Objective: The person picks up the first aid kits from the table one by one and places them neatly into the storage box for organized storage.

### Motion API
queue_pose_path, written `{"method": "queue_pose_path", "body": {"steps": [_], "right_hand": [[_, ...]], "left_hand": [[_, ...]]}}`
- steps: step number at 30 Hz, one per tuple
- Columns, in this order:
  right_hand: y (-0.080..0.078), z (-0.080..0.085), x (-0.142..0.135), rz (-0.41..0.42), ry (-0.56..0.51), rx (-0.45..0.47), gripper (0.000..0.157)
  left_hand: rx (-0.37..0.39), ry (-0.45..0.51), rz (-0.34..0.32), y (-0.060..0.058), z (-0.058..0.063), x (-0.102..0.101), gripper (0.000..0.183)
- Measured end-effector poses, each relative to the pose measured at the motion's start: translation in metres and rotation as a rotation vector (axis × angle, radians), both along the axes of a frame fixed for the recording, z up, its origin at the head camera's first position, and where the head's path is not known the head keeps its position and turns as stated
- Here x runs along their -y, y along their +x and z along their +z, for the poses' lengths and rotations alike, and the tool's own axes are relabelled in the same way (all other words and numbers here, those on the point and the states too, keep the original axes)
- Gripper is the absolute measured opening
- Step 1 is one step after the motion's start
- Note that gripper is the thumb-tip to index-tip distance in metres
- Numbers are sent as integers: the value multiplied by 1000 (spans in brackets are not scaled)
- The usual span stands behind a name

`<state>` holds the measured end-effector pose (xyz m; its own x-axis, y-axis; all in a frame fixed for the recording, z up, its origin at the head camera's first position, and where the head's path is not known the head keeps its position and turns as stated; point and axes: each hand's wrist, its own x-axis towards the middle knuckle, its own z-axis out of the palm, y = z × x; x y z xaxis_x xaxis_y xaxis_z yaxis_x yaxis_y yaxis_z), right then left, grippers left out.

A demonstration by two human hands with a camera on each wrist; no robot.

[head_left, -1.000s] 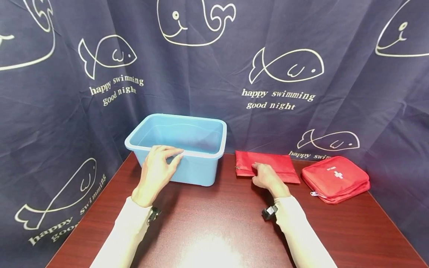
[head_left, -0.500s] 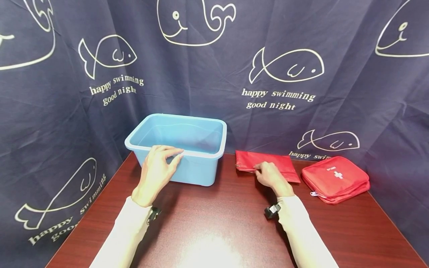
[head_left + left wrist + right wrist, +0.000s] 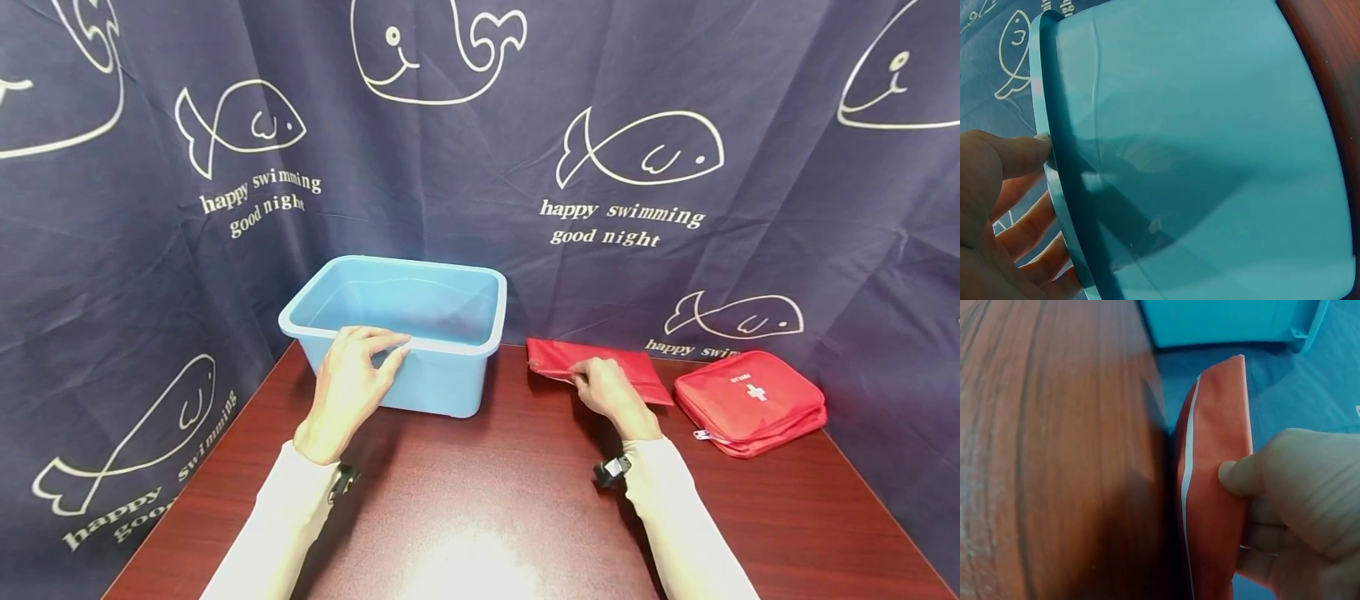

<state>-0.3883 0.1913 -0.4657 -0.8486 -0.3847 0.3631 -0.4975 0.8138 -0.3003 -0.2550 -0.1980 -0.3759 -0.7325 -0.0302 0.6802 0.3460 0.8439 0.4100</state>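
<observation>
On the left of the table stands a light blue plastic bin (image 3: 442,387). My left hand (image 3: 348,383) holds its front rim, thumb on the outer side and fingers over the edge, as the left wrist view shows. To the bin's right, against the curtain, is a flat red zip pouch (image 3: 551,357). My right hand (image 3: 609,393) pinches the pouch's near edge, lifting it a little. In the right wrist view the thumb presses the red fabric (image 3: 1216,425) beside a pale zip line, with the other fingers behind it.
A red first-aid bag (image 3: 750,404) with a white cross and a zip pull lies right of the pouch. Dark blue curtains (image 3: 465,175) with white fish prints close off the back and sides. The brown wooden table (image 3: 480,475) reflects a bright glare in front.
My right hand has shifted slightly right and gone from touching the pouch's top to pinching its near edge, which has risen a little. The left hand and bin have stayed put.
</observation>
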Motion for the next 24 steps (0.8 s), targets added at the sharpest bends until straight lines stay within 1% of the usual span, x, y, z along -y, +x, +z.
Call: {"method": "queue_pose_path", "body": {"steps": [11, 15, 24], "right_hand": [[7, 18, 3, -22, -39, -20, 15], [9, 25, 3, -28, -66, -61, 15], [14, 42, 5, -45, -128, -190, 18]], "left_hand": [[-1, -8, 4, -1, 0, 0, 19], [0, -8, 2, -1, 1, 0, 19], [1, -5, 4, -1, 2, -1, 18]]}}
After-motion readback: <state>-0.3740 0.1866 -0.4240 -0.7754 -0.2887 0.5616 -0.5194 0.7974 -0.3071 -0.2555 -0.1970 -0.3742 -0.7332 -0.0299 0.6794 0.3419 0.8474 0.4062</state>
